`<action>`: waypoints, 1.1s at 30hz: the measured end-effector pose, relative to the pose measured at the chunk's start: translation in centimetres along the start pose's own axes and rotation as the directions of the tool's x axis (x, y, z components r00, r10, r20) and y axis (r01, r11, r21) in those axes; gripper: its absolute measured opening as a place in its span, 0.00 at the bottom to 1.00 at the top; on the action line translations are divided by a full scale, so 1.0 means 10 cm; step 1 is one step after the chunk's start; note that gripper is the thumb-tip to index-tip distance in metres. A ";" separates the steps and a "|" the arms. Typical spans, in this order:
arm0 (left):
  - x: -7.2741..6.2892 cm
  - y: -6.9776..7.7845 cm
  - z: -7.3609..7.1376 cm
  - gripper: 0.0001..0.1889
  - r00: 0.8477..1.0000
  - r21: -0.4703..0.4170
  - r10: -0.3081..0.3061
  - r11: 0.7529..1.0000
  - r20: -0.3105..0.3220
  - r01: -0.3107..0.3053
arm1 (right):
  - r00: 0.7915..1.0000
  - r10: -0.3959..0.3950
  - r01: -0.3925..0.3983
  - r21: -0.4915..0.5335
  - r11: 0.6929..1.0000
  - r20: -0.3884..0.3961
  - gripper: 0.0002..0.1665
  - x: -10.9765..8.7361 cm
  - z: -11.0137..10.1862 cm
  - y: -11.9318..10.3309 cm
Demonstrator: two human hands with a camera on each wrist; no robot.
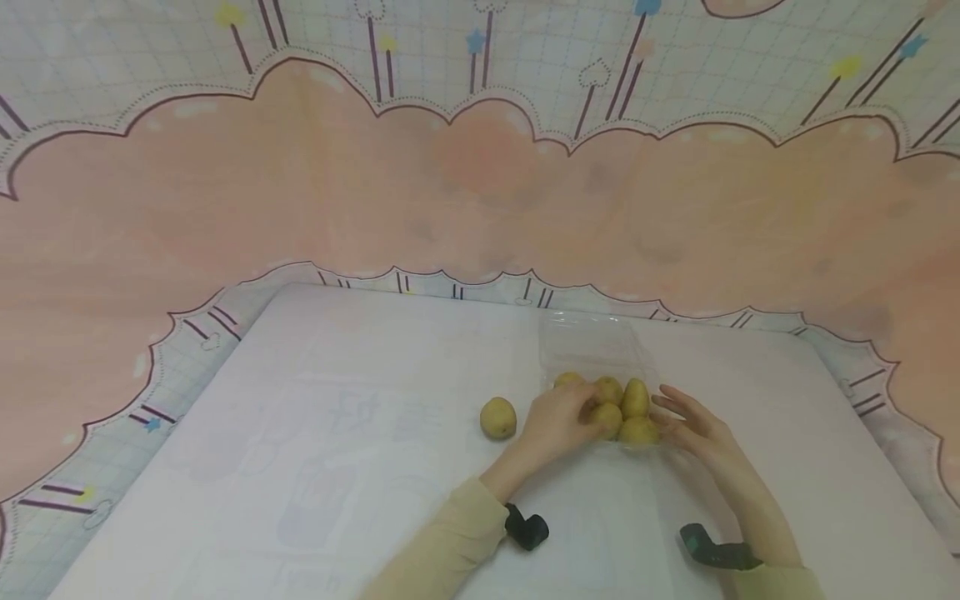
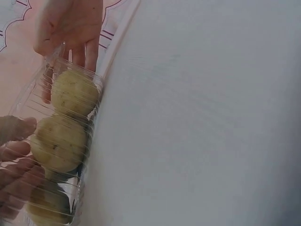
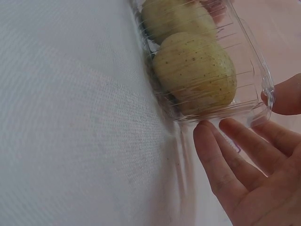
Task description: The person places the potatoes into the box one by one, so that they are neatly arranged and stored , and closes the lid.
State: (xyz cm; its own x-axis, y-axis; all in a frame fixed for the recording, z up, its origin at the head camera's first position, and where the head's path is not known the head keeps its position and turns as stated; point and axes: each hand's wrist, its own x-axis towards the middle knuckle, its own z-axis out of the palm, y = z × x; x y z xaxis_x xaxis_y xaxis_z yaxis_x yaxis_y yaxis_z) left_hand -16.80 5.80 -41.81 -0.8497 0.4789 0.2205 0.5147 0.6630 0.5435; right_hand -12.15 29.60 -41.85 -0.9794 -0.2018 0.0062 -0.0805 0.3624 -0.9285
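A clear, ribbed plastic container [image 3: 242,61] sits on the bench [image 1: 360,350], its lid [image 1: 588,337] open on the far side; yellowish potatoes [image 1: 638,432] lie close together inside, one loose potato [image 1: 498,418] to its left.

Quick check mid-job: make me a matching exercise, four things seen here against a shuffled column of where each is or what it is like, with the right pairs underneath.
1. loose potato
2. box
3. left hand
4. right hand

A. at the box's right side
B. over the boxed potatoes
C. on the table, left of the box
D. clear plastic

Pairs: 1-C, 2-D, 3-B, 4-A
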 end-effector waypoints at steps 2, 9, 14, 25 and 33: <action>-0.02 -0.01 0.00 0.18 1.000 0.002 0.015 1.000 -0.012 -0.015 | 1.000 0.004 -0.004 0.003 1.000 0.001 0.35 0.00 0.00 -0.01; -0.05 -0.05 0.01 0.19 0.997 -0.025 0.077 0.997 -0.029 -0.078 | 0.998 -0.065 0.065 0.040 0.997 0.007 0.33 -0.01 0.00 0.02; -0.06 -0.06 -0.02 0.20 0.996 -0.090 0.087 0.992 -0.017 -0.088 | 0.999 -0.034 0.034 -0.001 0.999 -0.001 0.34 0.00 0.00 0.00; -0.07 -0.03 -0.13 0.19 0.997 -0.371 0.066 0.927 0.037 -0.048 | 0.999 -0.047 0.047 0.034 0.998 0.008 0.34 -0.01 -0.01 0.02; -0.09 0.00 -0.24 0.18 0.998 -0.425 0.048 0.905 0.043 -0.025 | 0.998 -0.064 0.063 0.047 0.997 0.015 0.33 0.01 -0.01 0.02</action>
State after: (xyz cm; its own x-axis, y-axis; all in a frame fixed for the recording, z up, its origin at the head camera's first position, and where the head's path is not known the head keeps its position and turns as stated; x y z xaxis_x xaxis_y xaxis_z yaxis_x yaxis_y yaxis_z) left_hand -16.29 3.99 -40.09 -0.8183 0.5347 0.2110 0.4386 0.3435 0.8305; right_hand -12.26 29.70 -42.00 -0.9694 -0.2379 0.0597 -0.1332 0.3062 -0.9426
